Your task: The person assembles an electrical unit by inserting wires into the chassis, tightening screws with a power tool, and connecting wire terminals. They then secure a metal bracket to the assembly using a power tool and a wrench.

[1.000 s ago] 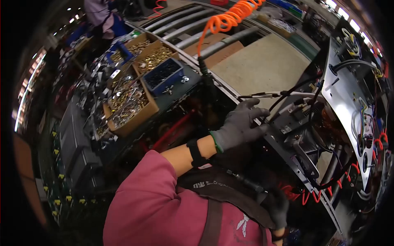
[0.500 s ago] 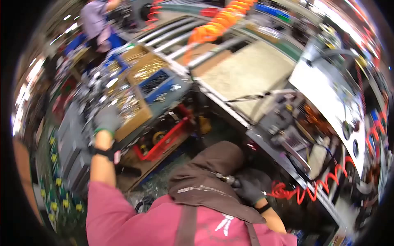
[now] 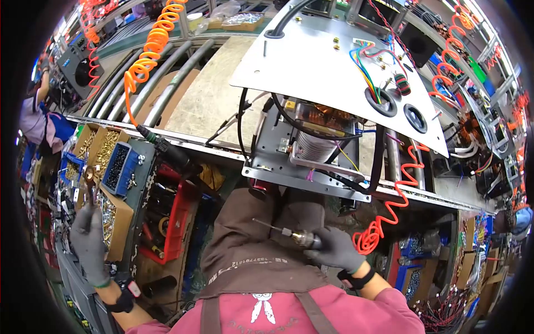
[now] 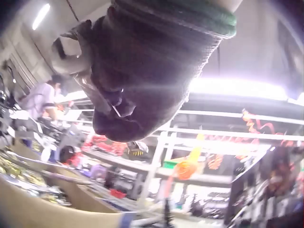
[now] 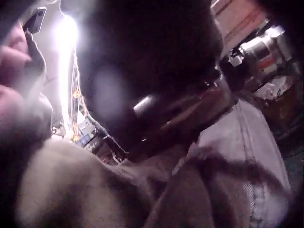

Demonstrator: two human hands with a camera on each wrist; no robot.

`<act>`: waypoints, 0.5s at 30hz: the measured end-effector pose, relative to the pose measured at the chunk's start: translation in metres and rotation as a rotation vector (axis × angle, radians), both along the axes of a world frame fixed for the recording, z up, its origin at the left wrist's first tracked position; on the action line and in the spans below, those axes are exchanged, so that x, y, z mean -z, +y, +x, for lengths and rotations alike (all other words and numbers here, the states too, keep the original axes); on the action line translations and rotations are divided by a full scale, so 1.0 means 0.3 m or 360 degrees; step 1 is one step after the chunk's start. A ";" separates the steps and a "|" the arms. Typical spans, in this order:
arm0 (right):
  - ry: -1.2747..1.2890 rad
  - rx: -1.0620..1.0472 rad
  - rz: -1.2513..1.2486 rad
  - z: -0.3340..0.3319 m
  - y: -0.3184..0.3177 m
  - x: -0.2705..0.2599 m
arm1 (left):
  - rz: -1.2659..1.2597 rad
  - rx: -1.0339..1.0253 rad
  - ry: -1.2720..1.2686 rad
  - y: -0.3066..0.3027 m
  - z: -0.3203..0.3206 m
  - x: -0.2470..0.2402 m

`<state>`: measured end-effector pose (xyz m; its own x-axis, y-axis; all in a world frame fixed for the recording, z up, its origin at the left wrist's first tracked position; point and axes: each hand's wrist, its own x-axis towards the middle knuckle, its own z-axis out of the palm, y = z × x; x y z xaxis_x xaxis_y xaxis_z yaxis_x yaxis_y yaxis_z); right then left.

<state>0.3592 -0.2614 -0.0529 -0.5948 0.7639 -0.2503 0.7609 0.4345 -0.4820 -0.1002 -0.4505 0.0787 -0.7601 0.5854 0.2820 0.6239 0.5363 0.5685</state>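
Screwdriver [image 3: 302, 239] clasped tight in right grip [image 3: 334, 249], low over the lap, just below the metal chassis [image 3: 272, 139]. Far left of the chassis, left grip [image 3: 89, 242] pinching a small metal part [image 3: 89, 177] above the cardboard screw box [image 3: 122, 222].

Grey-gloved left hand [image 3: 89, 245], green at the cuff, and grey-gloved right hand [image 3: 336, 250]; silver driver [image 3: 303, 239], pink shirt [image 3: 356, 312], brown apron [image 3: 250, 245], orange coiled hose [image 3: 147, 47], blue bin [image 3: 119, 167], red crate [image 3: 178, 222], silvery panel [image 3: 322, 61].
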 end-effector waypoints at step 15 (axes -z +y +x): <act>0.1174 0.0006 -0.0063 -0.088 -0.146 -0.281 | -0.0163 0.2321 -0.2243 0.477 0.742 0.330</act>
<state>0.3328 -0.3052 0.0313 -0.6167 0.7648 0.1863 0.2341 0.4042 -0.8842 0.1224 -0.3074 -0.0202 0.5804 0.8136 -0.0327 -0.2262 0.1997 0.9534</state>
